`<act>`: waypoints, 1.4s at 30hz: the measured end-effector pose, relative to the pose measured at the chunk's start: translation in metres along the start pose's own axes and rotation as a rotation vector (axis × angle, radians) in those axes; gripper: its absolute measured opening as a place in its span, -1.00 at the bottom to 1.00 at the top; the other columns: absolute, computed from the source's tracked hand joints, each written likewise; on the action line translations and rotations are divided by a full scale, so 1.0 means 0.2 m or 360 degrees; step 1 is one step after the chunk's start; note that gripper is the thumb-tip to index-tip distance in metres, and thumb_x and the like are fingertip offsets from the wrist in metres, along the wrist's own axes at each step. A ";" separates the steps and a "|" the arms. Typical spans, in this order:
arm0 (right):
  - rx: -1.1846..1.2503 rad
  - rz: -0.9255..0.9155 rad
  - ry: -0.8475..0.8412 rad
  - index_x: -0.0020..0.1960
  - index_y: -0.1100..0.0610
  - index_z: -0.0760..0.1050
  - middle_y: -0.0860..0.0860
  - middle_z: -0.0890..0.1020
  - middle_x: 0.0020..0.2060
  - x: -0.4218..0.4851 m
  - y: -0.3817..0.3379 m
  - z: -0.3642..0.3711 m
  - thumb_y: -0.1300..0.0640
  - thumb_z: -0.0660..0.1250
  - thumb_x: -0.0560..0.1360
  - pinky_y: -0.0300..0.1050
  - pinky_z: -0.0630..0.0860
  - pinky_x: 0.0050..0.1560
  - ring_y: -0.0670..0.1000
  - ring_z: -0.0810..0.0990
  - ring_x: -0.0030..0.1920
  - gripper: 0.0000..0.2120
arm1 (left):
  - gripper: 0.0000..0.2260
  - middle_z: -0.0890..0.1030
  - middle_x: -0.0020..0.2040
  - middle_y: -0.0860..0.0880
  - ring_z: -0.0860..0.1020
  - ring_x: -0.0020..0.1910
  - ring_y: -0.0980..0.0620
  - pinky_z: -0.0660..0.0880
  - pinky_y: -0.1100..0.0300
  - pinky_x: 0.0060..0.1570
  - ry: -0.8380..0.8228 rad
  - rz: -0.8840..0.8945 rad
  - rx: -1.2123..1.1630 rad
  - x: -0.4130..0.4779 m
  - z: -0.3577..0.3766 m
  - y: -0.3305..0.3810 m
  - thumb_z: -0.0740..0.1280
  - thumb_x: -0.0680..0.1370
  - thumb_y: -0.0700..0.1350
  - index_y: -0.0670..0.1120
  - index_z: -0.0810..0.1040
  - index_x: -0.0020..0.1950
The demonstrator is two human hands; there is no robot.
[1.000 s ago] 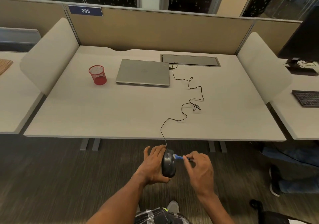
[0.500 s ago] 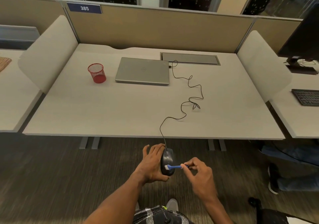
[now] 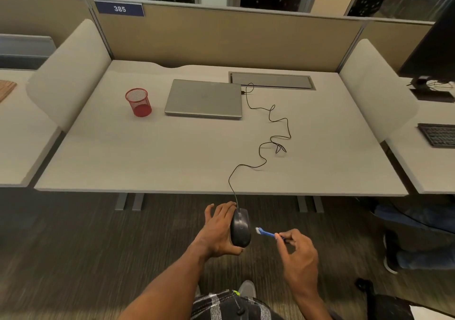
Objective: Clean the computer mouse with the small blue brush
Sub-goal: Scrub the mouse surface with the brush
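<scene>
Pulling away to the right, the small blue brush [image 3: 266, 233] is now sitting just beside the computer mouse [image 3: 240, 231] without touching it, where half a second ago its white bristles were lying across the mouse's body. The right hand [image 3: 299, 253] is pinching the brush handle between thumb and fingertips. The left hand [image 3: 218, 232] is gripping the mouse from its left side, fingers behind it and thumb curling under its near end, holding it in the air just near of the desk [image 3: 172, 162] edge.

Brushing appears to be under way rather than finished. Any remaining dust is too small to see, and the underside is facing away, probably still needing attention.

The cable [image 3: 230, 184] is trailing from the mouse's far end across the desk toward the closed laptop [image 3: 203, 99], and is likely limiting how freely the mouse turns. A red mesh cup [image 3: 139, 102] is standing left of the laptop, well apart from the hands.
</scene>
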State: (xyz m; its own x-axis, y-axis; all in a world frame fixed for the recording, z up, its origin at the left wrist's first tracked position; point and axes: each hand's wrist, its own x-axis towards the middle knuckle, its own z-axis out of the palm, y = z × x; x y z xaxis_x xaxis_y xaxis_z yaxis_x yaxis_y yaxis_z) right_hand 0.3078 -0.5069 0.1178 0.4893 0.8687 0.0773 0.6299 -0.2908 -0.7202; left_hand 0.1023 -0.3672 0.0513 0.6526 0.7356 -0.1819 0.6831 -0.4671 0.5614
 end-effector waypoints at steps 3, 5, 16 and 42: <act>0.0151 0.0022 -0.0198 -0.16 -0.06 0.58 -0.18 0.69 -0.23 0.00 -0.01 -0.02 0.13 0.54 0.48 -0.18 0.66 -0.17 -0.16 0.69 -0.14 -0.83 | 0.12 0.17 0.64 -0.01 0.09 0.64 -0.01 -0.26 -0.23 0.63 0.0006 0.0001 -0.0002 0.00 0.00 0.01 0.47 0.33 0.45 -0.02 0.03 0.68; 0.0147 0.0022 -0.0326 -0.16 -0.07 0.58 -0.18 0.70 -0.23 -0.01 0.01 -0.01 0.11 0.54 0.48 -0.16 0.67 -0.16 -0.17 0.70 -0.14 -0.83 | 0.13 0.16 0.65 -0.02 0.08 0.64 -0.01 -0.26 -0.24 0.63 -0.0003 0.0003 -0.0004 -0.01 0.01 0.01 0.47 0.33 0.45 -0.03 0.03 0.68; 0.0187 0.0160 -0.0223 -0.16 -0.04 0.57 -0.17 0.69 -0.24 0.05 0.04 -0.03 0.15 0.52 0.51 -0.26 0.64 -0.17 -0.20 0.69 -0.12 -0.84 | 0.12 0.17 0.64 0.00 0.10 0.64 -0.01 -0.28 -0.21 0.63 -0.0016 0.0025 -0.0014 -0.04 0.00 0.01 0.46 0.33 0.47 -0.02 0.04 0.68; 0.0192 0.0339 -0.0232 -0.10 0.05 0.56 -0.08 0.69 -0.23 0.36 -0.15 0.05 0.16 0.49 0.53 -0.36 0.58 -0.28 -0.20 0.69 -0.19 -0.88 | 0.10 0.14 0.66 0.01 0.06 0.66 0.00 -0.30 -0.24 0.63 -0.0059 0.0055 0.0062 -0.05 0.02 0.06 0.48 0.35 0.42 -0.01 0.01 0.68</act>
State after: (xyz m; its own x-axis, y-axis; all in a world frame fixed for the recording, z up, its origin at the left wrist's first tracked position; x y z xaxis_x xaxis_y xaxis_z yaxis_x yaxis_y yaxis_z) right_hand 0.3173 -0.4309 0.1384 0.5055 0.8442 -0.1786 0.4415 -0.4309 -0.7870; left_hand 0.1046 -0.3827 0.0562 0.6872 0.7004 -0.1931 0.6718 -0.5113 0.5360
